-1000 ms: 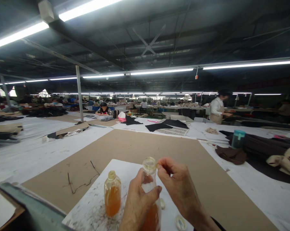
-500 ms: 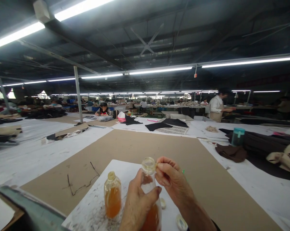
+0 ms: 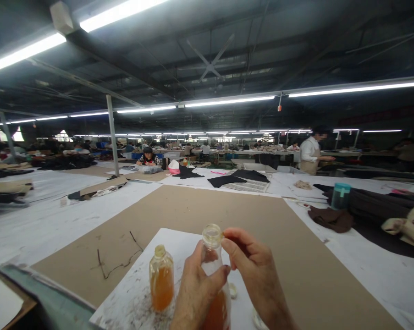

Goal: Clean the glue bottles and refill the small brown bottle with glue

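Low in the head view, toward six o'clock, the bottle (image 3: 211, 261) is held near upright, long axis running six to twelve, mouth pointing up. The left hand (image 3: 198, 291) wraps it, fingers curled, thumb across the front. The right hand (image 3: 255, 263) presses thumb and forefinger together at the rim's three-o'clock edge; anything pinched is too small to tell. Another bottle (image 3: 162, 283) stands at its nine o'clock.

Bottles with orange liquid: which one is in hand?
The right bottle, gripped in the left hand; the left bottle stands untouched on the white sheet.
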The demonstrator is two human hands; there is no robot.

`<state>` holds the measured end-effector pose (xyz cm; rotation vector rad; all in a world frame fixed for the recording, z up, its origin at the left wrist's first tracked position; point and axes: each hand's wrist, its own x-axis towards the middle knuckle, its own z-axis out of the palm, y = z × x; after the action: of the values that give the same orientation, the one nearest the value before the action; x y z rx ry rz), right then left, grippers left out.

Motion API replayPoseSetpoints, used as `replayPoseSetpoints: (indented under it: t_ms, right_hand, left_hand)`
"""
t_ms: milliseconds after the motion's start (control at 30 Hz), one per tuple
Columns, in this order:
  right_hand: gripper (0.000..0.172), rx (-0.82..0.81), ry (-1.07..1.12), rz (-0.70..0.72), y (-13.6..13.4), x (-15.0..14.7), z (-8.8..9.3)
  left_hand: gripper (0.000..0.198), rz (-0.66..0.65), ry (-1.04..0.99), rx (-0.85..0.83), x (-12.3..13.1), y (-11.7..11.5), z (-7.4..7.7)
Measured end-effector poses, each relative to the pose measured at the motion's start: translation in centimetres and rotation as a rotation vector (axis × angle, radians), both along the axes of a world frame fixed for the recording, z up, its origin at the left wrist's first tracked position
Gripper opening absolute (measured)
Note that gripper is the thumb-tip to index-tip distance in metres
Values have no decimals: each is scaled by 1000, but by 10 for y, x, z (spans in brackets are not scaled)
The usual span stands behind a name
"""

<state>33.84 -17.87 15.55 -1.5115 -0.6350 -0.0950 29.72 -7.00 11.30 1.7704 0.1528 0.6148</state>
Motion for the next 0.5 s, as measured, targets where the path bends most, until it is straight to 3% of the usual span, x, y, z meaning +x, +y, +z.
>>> replayPoseSetpoints:
  t_ms: [200,333,500]
  right_hand:
    - [14,-19,64,66,1,13,8]
    - [11,37,-5,128,0,21,6]
    - [16,-63,-153,20,1,12,8]
  left_hand:
    - [20,19,-19,-4,-1,-1,2]
    - [19,-2,-24,-21,0,-1,3]
    - [18,-3,-13,-17,0,0,2]
